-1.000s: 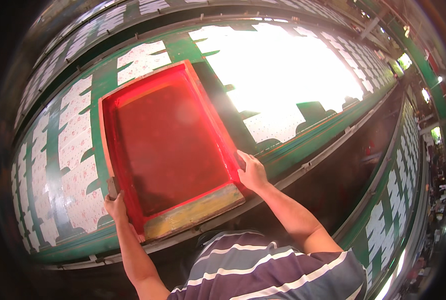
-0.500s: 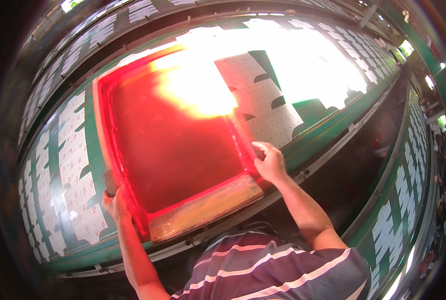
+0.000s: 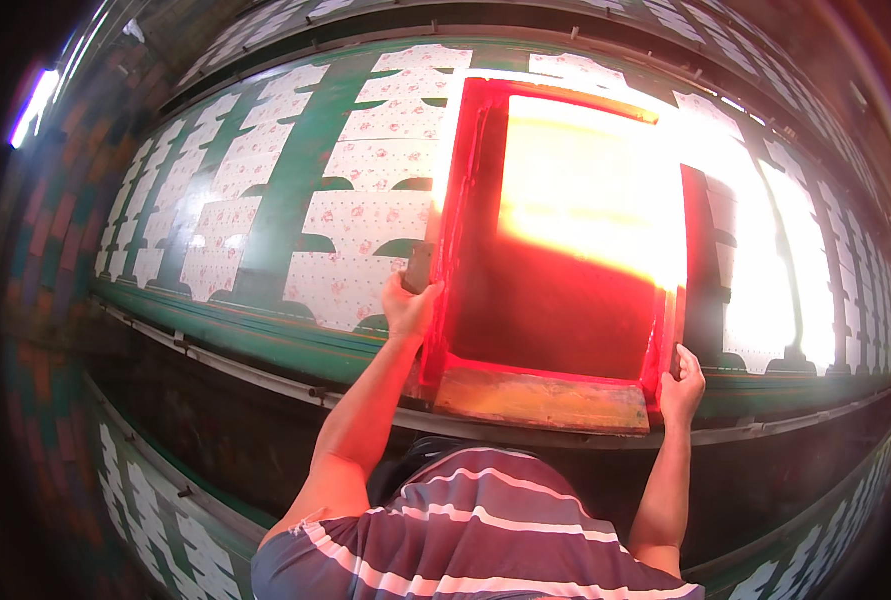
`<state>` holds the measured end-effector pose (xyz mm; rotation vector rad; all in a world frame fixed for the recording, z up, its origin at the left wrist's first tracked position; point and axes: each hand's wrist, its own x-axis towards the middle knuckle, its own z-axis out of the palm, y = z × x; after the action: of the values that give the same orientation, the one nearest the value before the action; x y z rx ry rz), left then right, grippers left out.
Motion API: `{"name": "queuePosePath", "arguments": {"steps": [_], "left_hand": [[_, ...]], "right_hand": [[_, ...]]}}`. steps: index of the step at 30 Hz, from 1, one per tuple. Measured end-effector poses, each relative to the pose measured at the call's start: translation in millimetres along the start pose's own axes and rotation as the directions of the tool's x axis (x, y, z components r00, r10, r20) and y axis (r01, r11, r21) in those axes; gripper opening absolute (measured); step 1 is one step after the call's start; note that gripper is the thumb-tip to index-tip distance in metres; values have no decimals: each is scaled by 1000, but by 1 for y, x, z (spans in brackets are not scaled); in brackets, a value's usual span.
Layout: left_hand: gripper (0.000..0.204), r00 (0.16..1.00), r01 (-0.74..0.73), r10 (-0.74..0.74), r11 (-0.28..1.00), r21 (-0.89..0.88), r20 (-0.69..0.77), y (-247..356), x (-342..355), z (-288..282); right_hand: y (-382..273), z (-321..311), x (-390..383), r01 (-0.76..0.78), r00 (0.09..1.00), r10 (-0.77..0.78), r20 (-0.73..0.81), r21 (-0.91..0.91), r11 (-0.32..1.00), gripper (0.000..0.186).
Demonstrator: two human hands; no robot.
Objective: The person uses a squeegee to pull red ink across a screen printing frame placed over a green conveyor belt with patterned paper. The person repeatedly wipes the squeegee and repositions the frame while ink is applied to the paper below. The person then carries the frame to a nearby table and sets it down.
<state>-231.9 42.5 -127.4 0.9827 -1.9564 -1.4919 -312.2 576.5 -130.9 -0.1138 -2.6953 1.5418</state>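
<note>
A rectangular screen frame (image 3: 556,310) with red-coated sides and a dark red mesh lies over the green table, its lower edge a stained wooden strip (image 3: 546,400). Glare washes out its upper mesh. My left hand (image 3: 409,305) grips the frame's left side at a greyish handle (image 3: 420,262). My right hand (image 3: 682,385) grips the right side near the lower corner, fingers curled around the edge. Pale cut fabric pieces (image 3: 366,215) with small printed flowers lie in columns on both sides of the frame; those on the right are mostly lost in glare.
The long green table (image 3: 216,310) has a metal rail (image 3: 246,370) along its near edge. Similar tables with fabric pieces (image 3: 156,495) are behind me and beyond the far edge. A multicoloured wall or stack (image 3: 46,220) and a bright tube light (image 3: 36,105) are at the left.
The view has swung round, so the frame now appears further right and more upright, with more pieces showing left of it. Both hands keep hold of it; glare covers more mesh.
</note>
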Motion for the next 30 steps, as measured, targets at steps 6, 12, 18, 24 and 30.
{"name": "queuePosePath", "arguments": {"steps": [6, 12, 18, 24, 30], "left_hand": [[41, 1000, 25, -24, 996, -86, 7, 1, -27, 44], [38, 1000, -11, 10, 992, -122, -12, -1, -37, 62], [41, 998, -69, 69, 998, 1, 8, -6, -38, 71], [42, 998, -55, 57, 995, 87, -12, -18, -34, 74], [50, 1000, -9, 14, 977, 213, -22, -19, -34, 78]], "right_hand": [[25, -42, 33, 45, 999, -46, 0, -65, 997, 57], [43, -54, 37, 14, 1000, -14, 0, -35, 999, 56], [15, -59, 33, 84, 994, -99, -39, -278, 957, 52], [-76, -55, -34, 651, 720, -455, 524, -285, 703, 61], [-105, -10, -64, 799, 562, -533, 632, -249, 548, 41]]}}
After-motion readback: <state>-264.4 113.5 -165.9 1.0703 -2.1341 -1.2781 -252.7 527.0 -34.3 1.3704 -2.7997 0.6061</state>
